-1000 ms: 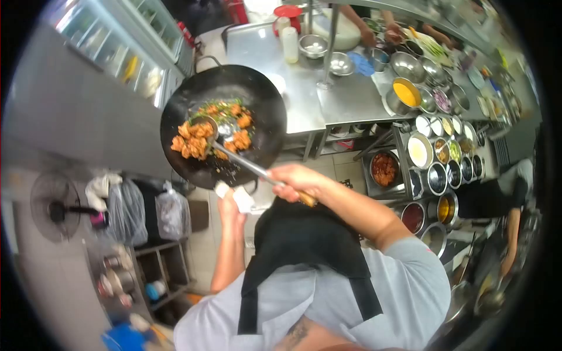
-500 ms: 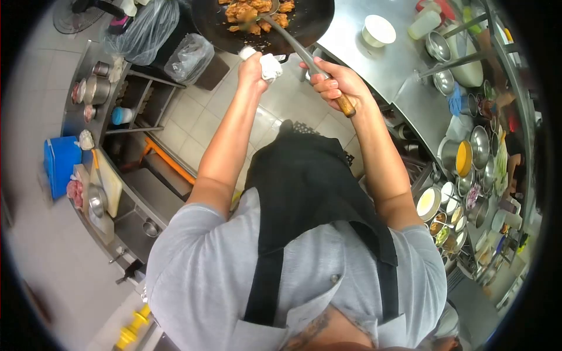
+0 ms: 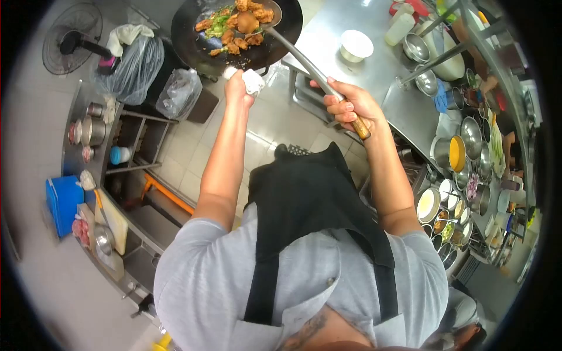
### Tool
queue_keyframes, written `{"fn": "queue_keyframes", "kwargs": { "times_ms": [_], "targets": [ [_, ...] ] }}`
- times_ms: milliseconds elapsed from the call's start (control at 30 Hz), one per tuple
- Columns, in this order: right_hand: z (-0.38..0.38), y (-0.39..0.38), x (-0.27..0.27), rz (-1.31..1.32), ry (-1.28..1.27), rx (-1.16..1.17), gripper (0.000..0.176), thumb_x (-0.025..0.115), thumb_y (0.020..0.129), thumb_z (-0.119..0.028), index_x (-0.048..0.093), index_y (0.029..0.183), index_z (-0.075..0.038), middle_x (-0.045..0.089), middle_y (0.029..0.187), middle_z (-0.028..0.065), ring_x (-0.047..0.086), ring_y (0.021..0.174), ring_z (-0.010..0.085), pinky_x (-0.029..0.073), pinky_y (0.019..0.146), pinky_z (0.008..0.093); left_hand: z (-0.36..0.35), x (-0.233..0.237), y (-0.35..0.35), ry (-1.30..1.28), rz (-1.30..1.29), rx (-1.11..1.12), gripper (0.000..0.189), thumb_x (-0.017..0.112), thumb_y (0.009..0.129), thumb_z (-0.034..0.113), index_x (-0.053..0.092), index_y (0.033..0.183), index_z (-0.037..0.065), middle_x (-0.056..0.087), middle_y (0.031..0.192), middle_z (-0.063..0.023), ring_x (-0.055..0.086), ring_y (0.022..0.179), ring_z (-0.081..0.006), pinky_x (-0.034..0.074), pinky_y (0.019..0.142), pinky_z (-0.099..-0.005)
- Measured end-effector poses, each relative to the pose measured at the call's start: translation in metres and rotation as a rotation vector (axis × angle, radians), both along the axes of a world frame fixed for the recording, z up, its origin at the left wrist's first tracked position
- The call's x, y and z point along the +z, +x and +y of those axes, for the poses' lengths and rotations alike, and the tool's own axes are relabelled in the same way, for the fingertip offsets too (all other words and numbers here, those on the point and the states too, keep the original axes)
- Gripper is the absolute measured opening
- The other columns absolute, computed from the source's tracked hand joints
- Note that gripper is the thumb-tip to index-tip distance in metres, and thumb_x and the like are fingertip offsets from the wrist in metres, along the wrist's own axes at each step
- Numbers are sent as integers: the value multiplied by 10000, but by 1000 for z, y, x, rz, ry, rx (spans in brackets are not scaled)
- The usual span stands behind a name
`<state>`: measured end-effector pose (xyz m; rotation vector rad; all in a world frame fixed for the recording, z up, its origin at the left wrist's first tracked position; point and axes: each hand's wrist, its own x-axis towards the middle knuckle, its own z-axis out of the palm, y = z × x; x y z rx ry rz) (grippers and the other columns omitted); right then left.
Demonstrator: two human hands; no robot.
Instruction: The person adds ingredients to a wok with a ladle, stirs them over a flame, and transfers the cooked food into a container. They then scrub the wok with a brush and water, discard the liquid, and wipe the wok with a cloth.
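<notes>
My left hand (image 3: 236, 92) is closed around a folded white cloth (image 3: 253, 82) at the near rim of a black wok (image 3: 187, 41). The cloth and fingers hide just what part of the wok they grip. My right hand (image 3: 355, 105) is wrapped round the wood-tipped handle of a long metal ladle (image 3: 301, 58). The ladle's bowl rests inside the wok, at the right, among the food. Browned fried chicken pieces (image 3: 237, 44) lie in the wok with chopped greens (image 3: 220, 26) beside them.
A white bowl (image 3: 356, 47) stands on the steel counter (image 3: 322, 29) to the right. Several containers of ingredients (image 3: 442, 225) crowd the lower right. To the left are a bagged bin (image 3: 137, 67), a fan (image 3: 71, 41), a blue box (image 3: 64, 202) and a cutting board (image 3: 111, 222). Another person (image 3: 465, 316) is at lower right.
Chopped greens now show in the wok, where only chicken was visible before. The wok sits lower and further left in view, with both hands shifted too. Both hands keep their grips.
</notes>
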<state>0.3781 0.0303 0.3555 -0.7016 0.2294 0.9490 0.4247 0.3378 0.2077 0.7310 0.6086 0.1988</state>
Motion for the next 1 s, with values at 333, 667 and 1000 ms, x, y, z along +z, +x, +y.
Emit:
{"fn": "queue_keyframes", "kwargs": {
  "times_ms": [333,667,1000],
  "targets": [
    [-135,-38,12,21,115,-138,408,466,1052,-238,444,1373,13,497,767,36,356,444,0,304,312,154,-46,9,-11,-79,-104,-90,77,513,959,105,585,941,82,640,775,-35,664,643,-184,556,542,-345],
    [-236,2,-56,-306,-659,-250,292,528,1027,-243,556,1196,-7,519,714,28,379,414,54,323,339,224,-80,2,-56,10,39,61,135,517,981,146,614,971,52,675,826,-45,681,662,-200,543,510,-355],
    [-207,-27,-151,-938,-1684,-142,459,542,967,-210,494,1368,7,659,875,319,650,831,494,512,753,555,-101,25,-81,52,99,139,129,487,952,119,546,838,135,564,688,-3,550,507,-159,440,411,-310]
  ]
}}
